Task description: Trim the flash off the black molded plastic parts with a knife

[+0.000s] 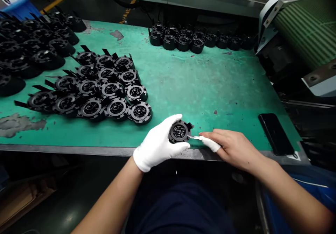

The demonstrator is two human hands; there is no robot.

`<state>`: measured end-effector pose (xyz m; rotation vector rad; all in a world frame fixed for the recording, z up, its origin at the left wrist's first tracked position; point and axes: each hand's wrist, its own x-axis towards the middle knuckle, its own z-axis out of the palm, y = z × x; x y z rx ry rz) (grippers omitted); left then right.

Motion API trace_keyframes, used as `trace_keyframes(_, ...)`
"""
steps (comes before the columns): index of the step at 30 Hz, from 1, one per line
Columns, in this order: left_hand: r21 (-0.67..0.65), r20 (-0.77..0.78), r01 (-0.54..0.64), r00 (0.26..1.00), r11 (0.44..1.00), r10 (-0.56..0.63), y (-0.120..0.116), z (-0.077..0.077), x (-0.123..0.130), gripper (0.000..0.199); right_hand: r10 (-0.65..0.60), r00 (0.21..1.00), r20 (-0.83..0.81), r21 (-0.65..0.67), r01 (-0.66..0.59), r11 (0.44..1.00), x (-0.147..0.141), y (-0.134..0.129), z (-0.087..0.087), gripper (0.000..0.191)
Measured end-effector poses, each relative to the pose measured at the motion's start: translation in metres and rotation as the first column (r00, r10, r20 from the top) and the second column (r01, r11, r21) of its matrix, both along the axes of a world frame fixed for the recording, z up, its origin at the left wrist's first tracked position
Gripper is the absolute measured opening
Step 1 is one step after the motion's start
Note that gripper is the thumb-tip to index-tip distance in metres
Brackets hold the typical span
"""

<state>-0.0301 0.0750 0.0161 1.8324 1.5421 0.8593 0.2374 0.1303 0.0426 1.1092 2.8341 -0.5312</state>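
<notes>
My left hand (160, 143), in a white glove, grips a round black plastic part (179, 131) near the table's front edge, thumb below and fingers above it. The part's ringed face is turned up, and a small tab sticks out at its upper right. Bare except for a white cover on the thumb, my right hand (228, 143) pinches a small knife (195, 137) with a thin metal blade. The blade's tip meets the right rim of the part. Rows of similar black parts (114, 108) stand to the left of my left hand.
The green tabletop (204, 83) has worn patches. More black parts (183, 42) line its back edge, and others (47, 57) crowd the far left. A black phone (277, 133) lies at the right front. A machine with a ribbed green belt (309, 27) overhangs the right back.
</notes>
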Motion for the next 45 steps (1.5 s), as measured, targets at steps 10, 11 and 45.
trace_keyframes(10, -0.112, 0.103, 0.121, 0.989, 0.986, -0.11, 0.015, 0.005, -0.015, 0.096, 0.056, 0.989, 0.138, 0.145, -0.076, 0.987, -0.016, 0.028, -0.001, 0.054)
trace_keyframes(11, -0.113, 0.103, 0.096, 0.991, 0.989, -0.085, 0.011, 0.004, -0.011, 0.096, 0.036, 0.992, 0.122, 0.142, -0.053, 0.988, -0.015, 0.024, -0.002, 0.052)
trace_keyframes(45, -0.036, 0.029, -0.242, 0.969, 0.969, 0.244, -0.024, -0.012, 0.036, 0.088, -0.063, 0.998, 0.005, -0.381, 0.06, 0.923, -0.015, -0.026, 0.0, 0.034)
